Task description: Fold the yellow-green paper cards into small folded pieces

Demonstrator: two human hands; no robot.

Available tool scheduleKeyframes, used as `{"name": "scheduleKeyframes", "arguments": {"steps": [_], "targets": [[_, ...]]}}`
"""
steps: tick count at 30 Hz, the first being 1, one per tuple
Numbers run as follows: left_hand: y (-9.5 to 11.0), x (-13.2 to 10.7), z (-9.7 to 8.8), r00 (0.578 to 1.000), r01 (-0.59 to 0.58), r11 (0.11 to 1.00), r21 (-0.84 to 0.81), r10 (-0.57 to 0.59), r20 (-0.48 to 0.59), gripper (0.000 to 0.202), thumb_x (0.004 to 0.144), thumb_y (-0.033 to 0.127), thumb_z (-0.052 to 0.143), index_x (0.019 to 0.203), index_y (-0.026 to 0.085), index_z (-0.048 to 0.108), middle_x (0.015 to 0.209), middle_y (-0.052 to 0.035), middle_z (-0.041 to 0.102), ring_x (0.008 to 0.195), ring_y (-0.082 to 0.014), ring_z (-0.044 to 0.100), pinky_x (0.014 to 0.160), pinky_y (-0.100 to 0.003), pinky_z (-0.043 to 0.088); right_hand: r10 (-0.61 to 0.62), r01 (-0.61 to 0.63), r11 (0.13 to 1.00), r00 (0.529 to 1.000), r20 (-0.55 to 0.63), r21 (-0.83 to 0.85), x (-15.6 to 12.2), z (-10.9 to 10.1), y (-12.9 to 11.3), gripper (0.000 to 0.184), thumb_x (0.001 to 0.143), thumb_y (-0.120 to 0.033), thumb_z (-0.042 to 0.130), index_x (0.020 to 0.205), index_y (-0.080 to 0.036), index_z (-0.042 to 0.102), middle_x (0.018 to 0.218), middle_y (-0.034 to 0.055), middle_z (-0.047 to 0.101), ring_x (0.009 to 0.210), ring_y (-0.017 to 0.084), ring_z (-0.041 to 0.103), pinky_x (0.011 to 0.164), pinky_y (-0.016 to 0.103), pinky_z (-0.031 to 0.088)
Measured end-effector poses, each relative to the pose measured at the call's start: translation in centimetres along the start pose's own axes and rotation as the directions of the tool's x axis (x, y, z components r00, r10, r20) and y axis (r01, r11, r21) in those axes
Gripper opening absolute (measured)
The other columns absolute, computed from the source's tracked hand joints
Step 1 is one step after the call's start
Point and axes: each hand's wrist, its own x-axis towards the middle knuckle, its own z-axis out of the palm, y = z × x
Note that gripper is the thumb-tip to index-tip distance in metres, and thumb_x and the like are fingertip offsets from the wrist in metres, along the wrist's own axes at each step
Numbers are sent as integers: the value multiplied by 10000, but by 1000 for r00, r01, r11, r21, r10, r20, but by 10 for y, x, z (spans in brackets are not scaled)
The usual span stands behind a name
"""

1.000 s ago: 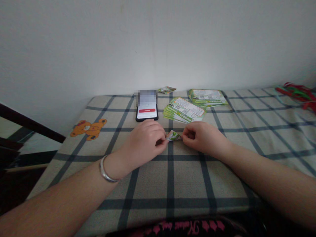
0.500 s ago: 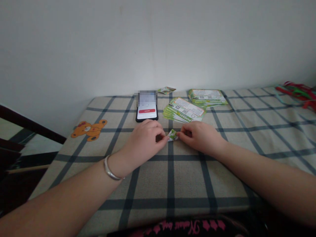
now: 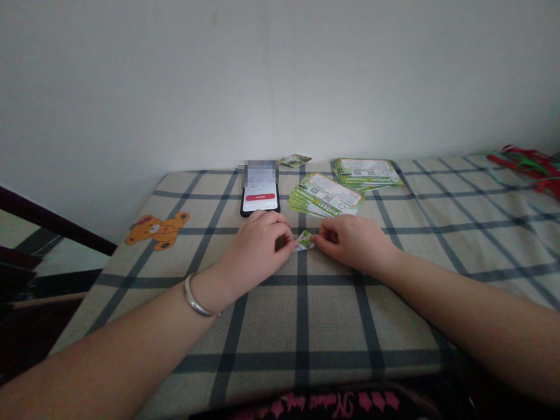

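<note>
A small folded piece of green and white paper (image 3: pixel 305 240) lies on the checked cloth (image 3: pixel 306 315) between my two hands. My left hand (image 3: pixel 258 248), with a silver bangle on the wrist, pinches its left end with fingers curled. From the other side my right hand (image 3: pixel 352 240) pinches the paper's right end, also closed. Both forearms rest on the cloth.
A black phone (image 3: pixel 260 195) with a lit screen lies just behind my left hand. Two fanned stacks of green printed cards (image 3: pixel 326 195) (image 3: pixel 366 172) sit behind my right hand, a folded paper scrap (image 3: pixel 296 158) by the wall. Red and green cords (image 3: pixel 527 164) lie far right. The cloth's left edge drops off.
My hands have drawn closer together, and the paper between them looks shorter and more tightly folded. Nothing else has moved.
</note>
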Motion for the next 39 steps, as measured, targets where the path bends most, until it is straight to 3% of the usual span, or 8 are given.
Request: {"name": "scheduleKeyframes", "arguments": {"steps": [10, 14, 17, 20, 24, 28, 31, 39], "targets": [[-2, 1, -1, 999, -14, 1000, 22, 13, 43, 110, 848, 249, 650, 773, 171, 629, 1010, -48, 628, 1003, -237, 525, 912, -416, 439, 14, -14, 1000, 1000, -10, -1, -1, -1, -2, 281, 859, -428, 528, 681, -214, 571, 614, -14, 587, 545, 113, 434, 498, 258, 207], [-2, -1, 1, 999, -37, 999, 4, 37, 29, 75, 855, 219, 641, 915, 178, 625, 1025, -43, 623, 1010, -225, 532, 917, -405, 447, 4, -3, 999, 1000, -21, 45, 0, 2, 0, 228, 847, -405, 567, 734, -208, 588, 623, -20, 586, 542, 106, 447, 501, 251, 221], [0, -2, 2, 995, -98, 995, 5, 98, 24, 138, 869, 157, 603, 1004, 183, 620, 1065, -47, 615, 1024, -214, 538, 919, -392, 456, -71, 78, 986, 996, -48, 148, 1, 4, 3, 135, 846, -326, 591, 804, -199, 610, 658, -23, 593, 577, 104, 480, 523, 237, 277], [3, -2, 2, 986, -164, 985, 59, 161, 48, 104, 905, 163, 565, 958, 175, 654, 1048, -52, 626, 985, -210, 552, 874, -380, 478, -201, 219, 956, 974, -108, 197, 3, 6, 6, 72, 854, -235, 587, 829, -185, 632, 727, -1, 611, 674, 121, 530, 604, 236, 367], [6, -2, 1, 972, -236, 958, 161, 231, 52, 116, 912, 166, 563, 926, 144, 676, 1027, -73, 658, 962, -222, 566, 849, -383, 501, -389, 416, 888, 907, -161, 197, 4, 9, 8, 139, 878, -138, 534, 895, -172, 667, 887, 53, 646, 864, 162, 581, 774, 276, 446], [7, -2, 0, 962, -274, 941, 196, 268, 57, 135, 916, 148, 545, 914, 119, 677, 995, -89, 675, 947, -228, 583, 835, -386, 521, -527, 547, 822, 836, -152, 156, 2, 5, 11, 209, 856, -73, 514, 925, -166, 687, 925, 62, 666, 887, 171, 598, 816, 301, 467], [5, -3, -1, 955, -298, 937, 186, 290, 68, 125, 911, 144, 553, 914, 114, 675, 983, -86, 675, 954, -225, 586, 848, -383, 524, -575, 584, 798, 812, -102, 148, -1, 0, 14, 240, 862, -63, 497, 946, -166, 697, 952, 68, 681, 889, 162, 614, 818, 297, 480], [-1, -2, -1, 942, -335, 930, 150, 326, 84, 111, 894, 135, 567, 948, 147, 664, 1018, -61, 662, 1001, -221, 557, 891, -376, 500, -576, 582, 806, 813, -84, 106, -3, -1, 15, 246, 877, -91, 495, 974, -168, 708, 969, 69, 692, 872, 158, 626, 794, 287, 485]]}}
